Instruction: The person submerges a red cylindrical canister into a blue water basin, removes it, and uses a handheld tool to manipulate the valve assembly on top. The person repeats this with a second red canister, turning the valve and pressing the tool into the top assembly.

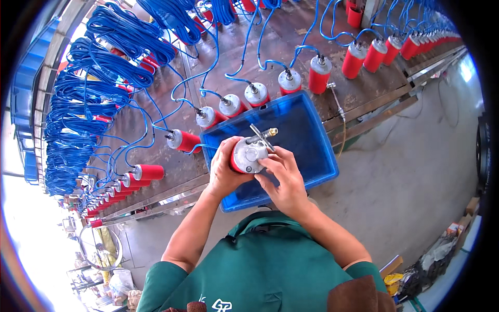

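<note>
My left hand point(227, 169) wraps round the side of a red cylinder with a grey metal cap point(249, 155), held over a blue plastic tray point(318, 122). On the cap sits a T-shaped metal fitting point(261, 138) with a brass tip. My right hand point(287, 182) is closed at the cap's right edge, its fingertips touching the cap and close to the fitting's crossbar. A blue cable runs behind my left hand; whether it joins this cylinder is hidden. Past the tray's far rim stand several similar red cylinders point(255, 94) with blue cables plugged into their caps.
Large blue cable coils point(83, 114) pile along the left of the brown table point(171, 119). More red cylinders line its edges point(353, 60). A thin hose with a metal fitting point(338, 104) hangs over the right edge. Boxes and bags point(436, 260) lie on the floor at lower right.
</note>
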Motion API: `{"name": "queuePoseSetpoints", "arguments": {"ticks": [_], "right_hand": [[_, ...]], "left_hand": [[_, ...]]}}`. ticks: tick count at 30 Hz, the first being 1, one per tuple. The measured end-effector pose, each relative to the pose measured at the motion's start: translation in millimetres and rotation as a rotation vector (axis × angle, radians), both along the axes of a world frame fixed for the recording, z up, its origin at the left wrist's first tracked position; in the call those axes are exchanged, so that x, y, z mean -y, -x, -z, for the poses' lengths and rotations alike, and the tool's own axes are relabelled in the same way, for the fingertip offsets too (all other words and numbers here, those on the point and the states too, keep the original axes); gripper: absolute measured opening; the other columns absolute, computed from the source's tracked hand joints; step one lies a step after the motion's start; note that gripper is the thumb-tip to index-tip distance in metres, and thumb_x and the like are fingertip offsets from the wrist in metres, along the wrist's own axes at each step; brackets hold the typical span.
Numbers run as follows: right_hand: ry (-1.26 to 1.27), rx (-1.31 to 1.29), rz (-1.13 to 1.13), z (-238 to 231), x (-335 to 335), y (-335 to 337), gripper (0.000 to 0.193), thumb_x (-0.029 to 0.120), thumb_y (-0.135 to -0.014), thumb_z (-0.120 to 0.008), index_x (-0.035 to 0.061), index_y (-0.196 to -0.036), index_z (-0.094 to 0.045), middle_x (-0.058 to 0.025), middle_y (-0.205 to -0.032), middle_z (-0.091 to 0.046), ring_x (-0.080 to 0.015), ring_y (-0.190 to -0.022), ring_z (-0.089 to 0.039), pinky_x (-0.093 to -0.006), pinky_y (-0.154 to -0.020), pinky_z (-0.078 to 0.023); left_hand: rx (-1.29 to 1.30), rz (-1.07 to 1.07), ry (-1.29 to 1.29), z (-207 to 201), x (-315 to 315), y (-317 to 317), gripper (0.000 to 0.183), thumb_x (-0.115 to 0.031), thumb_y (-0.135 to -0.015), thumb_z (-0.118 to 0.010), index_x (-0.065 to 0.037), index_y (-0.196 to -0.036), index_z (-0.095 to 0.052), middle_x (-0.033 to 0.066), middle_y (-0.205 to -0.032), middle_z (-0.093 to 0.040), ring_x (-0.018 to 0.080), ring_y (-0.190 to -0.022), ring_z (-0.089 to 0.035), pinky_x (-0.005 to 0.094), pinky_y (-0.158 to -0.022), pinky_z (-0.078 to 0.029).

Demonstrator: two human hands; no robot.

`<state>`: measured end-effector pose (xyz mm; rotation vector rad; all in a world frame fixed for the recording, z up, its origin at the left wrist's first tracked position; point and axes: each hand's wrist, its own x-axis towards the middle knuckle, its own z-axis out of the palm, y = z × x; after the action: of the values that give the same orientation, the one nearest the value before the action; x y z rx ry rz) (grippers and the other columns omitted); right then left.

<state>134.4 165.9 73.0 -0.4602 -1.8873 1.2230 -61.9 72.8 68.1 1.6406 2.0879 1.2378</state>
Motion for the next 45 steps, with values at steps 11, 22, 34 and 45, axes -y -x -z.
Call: {"name": "queuePoseSetpoints", "arguments": {"ticks": [11, 22, 34, 45], "right_hand": [[-0.192, 0.110, 0.033, -10, 9, 10, 0.051, -0.008, -0.085, -0.080, 0.0173, -0.130, -0.077, -0.0221, -0.158, -0.050, -0.0388, -0.137, -0.055, -0.0372, -0.088, -0.063], [-0.307, 0.213, 0.005, -12, 11, 19, 0.052, -0.008, -0.085, -0.079, 0.0198, -0.128, -0.078, -0.0174, -0.159, -0.051, -0.0404, -0.138, -0.055, -0.0381, -0.087, -0.061], [-0.286, 0.138, -0.034, -1, 19, 35, 0.044, -0.010, -0.088, -0.077, 0.0148, -0.125, -0.078, -0.0189, -0.157, -0.053, -0.0369, -0.135, -0.061, -0.0390, -0.085, -0.062], [-0.078, 0.106, -0.063, -4, 21, 50, 0.032, -0.009, -0.096, -0.071, 0.0046, -0.124, -0.067, -0.0235, -0.151, -0.052, -0.0402, -0.130, -0.067, -0.0472, -0.107, -0.058]], "left_hand": [[0.038, 0.069, -0.053, 1, -2, 3, 0.093, -0.007, -0.063, -0.098, -0.006, -0.145, -0.054, 0.0183, -0.136, -0.067, 0.0433, -0.124, -0.067, 0.0489, -0.105, -0.056], [0.063, 0.043, -0.089, 24, 5, 10, 0.092, -0.015, -0.068, -0.102, -0.008, -0.146, -0.053, 0.0150, -0.134, -0.067, 0.0339, -0.121, -0.069, 0.0437, -0.104, -0.057], [0.346, -0.082, -0.028, 34, 15, 16, 0.097, -0.016, -0.067, -0.102, -0.007, -0.149, -0.050, 0.0144, -0.135, -0.067, 0.0308, -0.126, -0.068, 0.0429, -0.109, -0.055], [0.359, -0.162, -0.057, 32, 18, 29, 0.106, -0.013, -0.068, -0.102, -0.008, -0.154, -0.040, 0.0142, -0.138, -0.065, 0.0237, -0.130, -0.065, 0.0416, -0.111, -0.054]]}}
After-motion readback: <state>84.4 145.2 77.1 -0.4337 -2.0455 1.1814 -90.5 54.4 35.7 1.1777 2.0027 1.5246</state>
